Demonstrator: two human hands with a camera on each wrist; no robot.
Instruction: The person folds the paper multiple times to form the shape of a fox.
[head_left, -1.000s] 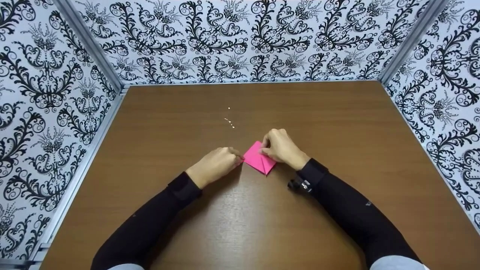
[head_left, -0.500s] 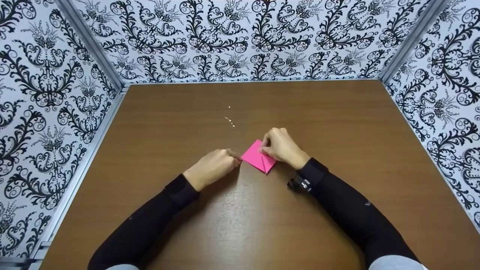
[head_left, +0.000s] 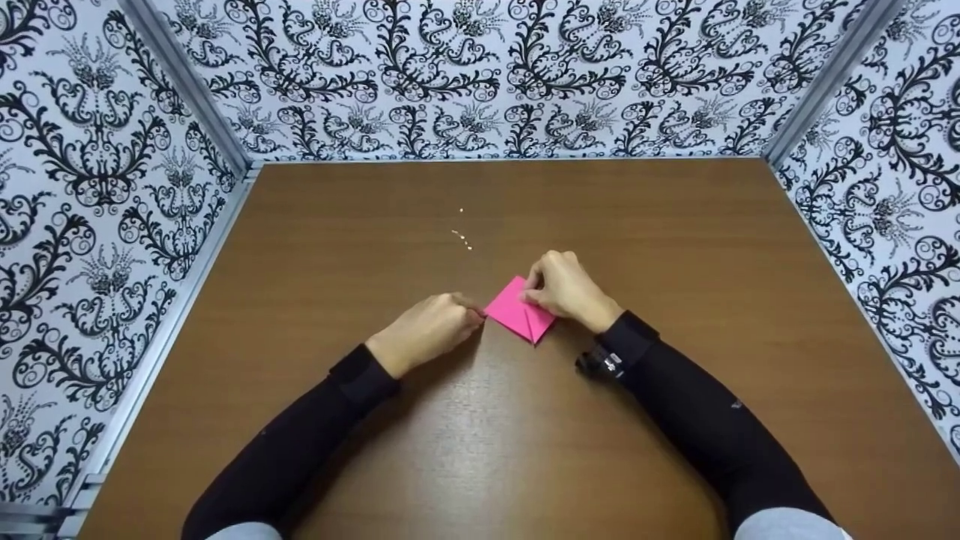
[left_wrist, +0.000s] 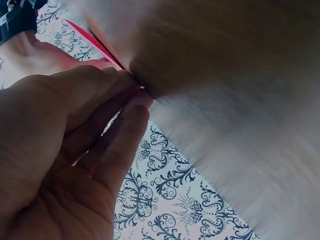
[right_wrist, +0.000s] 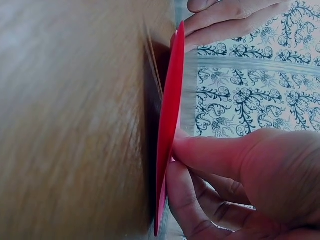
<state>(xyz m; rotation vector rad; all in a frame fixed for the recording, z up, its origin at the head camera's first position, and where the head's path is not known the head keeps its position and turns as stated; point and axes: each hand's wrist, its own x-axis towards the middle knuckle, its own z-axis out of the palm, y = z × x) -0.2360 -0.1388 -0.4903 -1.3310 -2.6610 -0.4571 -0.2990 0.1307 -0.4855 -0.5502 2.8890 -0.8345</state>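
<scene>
A small square of folded pink paper (head_left: 508, 309) lies near the middle of the table, one corner toward the person and a fold line running to that corner. My left hand (head_left: 429, 330) pinches its left corner between thumb and fingertips; the left wrist view shows the paper (left_wrist: 95, 44) as a thin edge leading into that grip. On the right half, my right hand (head_left: 570, 288) holds the paper with thumb and bent forefinger. From the right wrist, the paper (right_wrist: 171, 110) looks slightly bowed, with a dark gap beneath it and thumb and fingertips against its upper face.
The brown wooden table (head_left: 480, 450) is bordered by patterned black-and-white panels (head_left: 450, 75) at the back and sides. Several tiny white specks (head_left: 463, 238) lie beyond the paper. A small dark device (head_left: 598, 365) sits on the right wrist.
Both hands stay nearly in place on the paper. The left fingers have shifted slightly at the left corner, and the thin tip that stuck out at the near corner no longer shows.
</scene>
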